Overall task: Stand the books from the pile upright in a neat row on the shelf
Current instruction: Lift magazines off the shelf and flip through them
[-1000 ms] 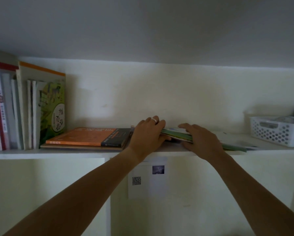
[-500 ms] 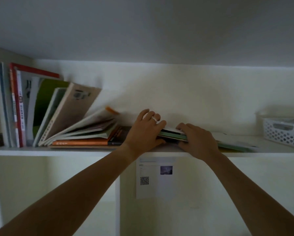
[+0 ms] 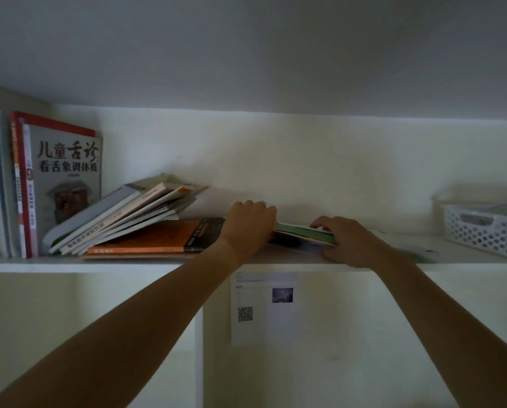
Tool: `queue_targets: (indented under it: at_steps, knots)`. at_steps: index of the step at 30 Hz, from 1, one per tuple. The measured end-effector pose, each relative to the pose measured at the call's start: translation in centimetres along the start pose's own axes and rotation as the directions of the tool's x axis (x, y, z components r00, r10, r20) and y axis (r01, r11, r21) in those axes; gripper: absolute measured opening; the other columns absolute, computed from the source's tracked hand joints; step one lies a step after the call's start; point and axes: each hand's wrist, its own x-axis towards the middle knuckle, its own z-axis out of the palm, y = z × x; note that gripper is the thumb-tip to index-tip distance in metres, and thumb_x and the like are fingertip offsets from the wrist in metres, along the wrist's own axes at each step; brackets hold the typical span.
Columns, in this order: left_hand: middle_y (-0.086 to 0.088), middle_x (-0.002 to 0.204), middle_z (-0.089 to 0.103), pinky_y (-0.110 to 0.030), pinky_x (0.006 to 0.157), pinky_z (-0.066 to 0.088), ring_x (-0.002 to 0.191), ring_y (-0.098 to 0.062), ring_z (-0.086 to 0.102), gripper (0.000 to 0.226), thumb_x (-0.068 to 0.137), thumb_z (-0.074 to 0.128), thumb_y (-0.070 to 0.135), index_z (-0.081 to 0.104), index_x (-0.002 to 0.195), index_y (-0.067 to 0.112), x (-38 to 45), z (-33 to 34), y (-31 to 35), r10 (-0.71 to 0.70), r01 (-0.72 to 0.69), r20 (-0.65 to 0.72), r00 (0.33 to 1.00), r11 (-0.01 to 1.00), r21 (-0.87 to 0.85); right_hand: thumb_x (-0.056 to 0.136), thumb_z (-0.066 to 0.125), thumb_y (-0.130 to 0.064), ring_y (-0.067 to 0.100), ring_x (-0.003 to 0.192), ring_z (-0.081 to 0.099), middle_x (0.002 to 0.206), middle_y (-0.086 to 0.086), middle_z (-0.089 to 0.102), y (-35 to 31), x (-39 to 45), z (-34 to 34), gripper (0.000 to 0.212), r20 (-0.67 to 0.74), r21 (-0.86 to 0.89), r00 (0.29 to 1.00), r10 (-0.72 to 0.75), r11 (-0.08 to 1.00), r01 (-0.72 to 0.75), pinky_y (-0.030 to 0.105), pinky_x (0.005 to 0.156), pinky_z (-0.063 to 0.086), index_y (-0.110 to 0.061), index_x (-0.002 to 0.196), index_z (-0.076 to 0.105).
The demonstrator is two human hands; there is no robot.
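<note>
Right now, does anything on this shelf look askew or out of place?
Yes. Several thin books have toppled rightward from the upright row and lie slanted on the flat orange book, not standing.

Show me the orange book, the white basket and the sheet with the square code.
orange book (image 3: 169, 235): head view, on its flat cover.
white basket (image 3: 484, 231): head view, on its perforated front wall.
sheet with the square code (image 3: 264, 328): head view, on its blank middle.
</note>
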Motion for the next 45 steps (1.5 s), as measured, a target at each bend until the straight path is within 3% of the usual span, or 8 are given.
queue_targets:
  at_steps: [4, 8, 17, 24, 30, 34, 41, 45]
  knots:
    - [-0.006, 0.107, 0.065, -0.036, 0.075, 0.043, 0.096, -0.027, 0.064, 0.023, 0.098, 0.062, 0.032, 0.057, 0.114, 0.016, 0.3, 0.3, 0.3, -0.066, 0.064, -0.026, 0.997, 0.996, -0.055, 0.085, 0.074, -0.031, 0.023, 0.095, 0.063, 0.117, 0.004, 0.066, 0.8, -0.5, -1.1, 0.062, 0.07, -0.007, 0.997, -0.017, 1.0, 0.017, 0.04, 0.08, 0.054, -0.033, 0.142, 0.048]
    - [-0.006, 0.106, 0.065, -0.034, 0.074, 0.037, 0.096, -0.025, 0.063, 0.022, 0.1, 0.061, 0.033, 0.057, 0.113, 0.015, 0.6, 0.1, 0.0, -0.05, 0.049, -0.057, 0.997, 0.998, -0.03, 0.082, 0.068, -0.043, 0.024, 0.103, 0.062, 0.123, 0.0, 0.064, 0.3, -0.8, -0.1, 0.069, -0.082, -0.102, 0.996, -0.017, 0.995, 0.009, 0.039, 0.08, 0.054, -0.032, 0.146, 0.044]
    - [-0.008, 0.123, 0.063, -0.037, 0.093, 0.045, 0.112, -0.028, 0.061, 0.045, 0.097, 0.066, 0.044, 0.054, 0.129, 0.015, 0.5, 0.4, -0.6, 0.023, -0.037, -0.129, 0.991, 0.994, -0.103, 0.092, 0.067, -0.042, 0.024, 0.073, 0.066, 0.082, -0.004, 0.07, -0.4, -0.1, 0.8, 0.028, -0.271, -0.197, 0.957, -0.101, 0.979, 0.048, 0.035, 0.066, 0.054, -0.041, 0.119, 0.06]
    - [-0.015, 0.134, 0.058, -0.046, 0.098, 0.051, 0.121, -0.032, 0.057, 0.072, 0.09, 0.071, 0.054, 0.045, 0.144, 0.014, -1.3, 0.9, -5.6, -0.205, 0.087, -0.26, 0.944, 0.912, -0.401, 0.098, 0.06, -0.044, 0.022, 0.063, 0.049, 0.082, 0.002, 0.069, -1.3, 0.3, 0.3, 0.029, -0.402, -0.215, 0.915, -0.043, 0.975, -0.048, 0.029, 0.066, 0.042, -0.034, 0.125, 0.061]
    - [-0.013, 0.112, 0.061, -0.03, 0.078, 0.048, 0.097, -0.024, 0.057, 0.033, 0.096, 0.065, 0.036, 0.057, 0.114, 0.01, -2.9, 2.0, -5.3, -0.185, 0.021, -0.466, 0.865, 0.942, -0.335, 0.101, 0.058, -0.039, 0.027, 0.062, 0.054, 0.084, 0.01, 0.071, -3.2, 0.9, -0.8, 0.033, -0.532, -0.099, 0.847, 0.028, 0.991, -0.095, 0.03, 0.064, 0.039, -0.024, 0.13, 0.06]
    - [-0.006, 0.112, 0.063, -0.035, 0.087, 0.048, 0.102, -0.021, 0.06, 0.036, 0.104, 0.047, 0.047, 0.067, 0.108, 0.017, -2.9, 2.3, -4.8, 0.175, -0.194, -0.122, 0.977, 0.965, -0.174, 0.102, 0.058, -0.037, 0.025, 0.059, 0.054, 0.083, 0.011, 0.071, -4.8, 1.4, -1.4, 0.029, -0.631, 0.04, 0.77, 0.094, 0.995, -0.089, 0.033, 0.062, 0.05, -0.018, 0.124, 0.061]
    - [0.01, 0.109, 0.061, -0.029, 0.088, 0.044, 0.101, -0.013, 0.06, 0.056, 0.088, 0.052, 0.079, 0.073, 0.107, 0.031, -3.6, 1.1, -9.0, 0.273, -0.194, 0.265, 0.925, 0.937, -0.29, 0.102, 0.058, -0.037, 0.033, 0.066, 0.062, 0.083, 0.015, 0.069, -6.8, 2.6, -1.0, 0.026, -0.736, 0.194, 0.644, 0.207, 0.977, -0.093, 0.039, 0.066, 0.049, -0.013, 0.11, 0.062]
    - [0.004, 0.13, 0.058, -0.027, 0.088, 0.047, 0.107, -0.015, 0.06, 0.06, 0.088, 0.058, 0.072, 0.063, 0.127, 0.027, -3.3, 0.9, -9.2, 0.152, -0.078, 0.111, 0.982, 0.864, -0.498, 0.1, 0.061, -0.034, 0.037, 0.07, 0.065, 0.089, 0.017, 0.072, -8.8, 4.0, -0.4, 0.025, -0.748, 0.271, 0.606, 0.27, 0.958, -0.091, 0.039, 0.068, 0.049, -0.012, 0.113, 0.064]
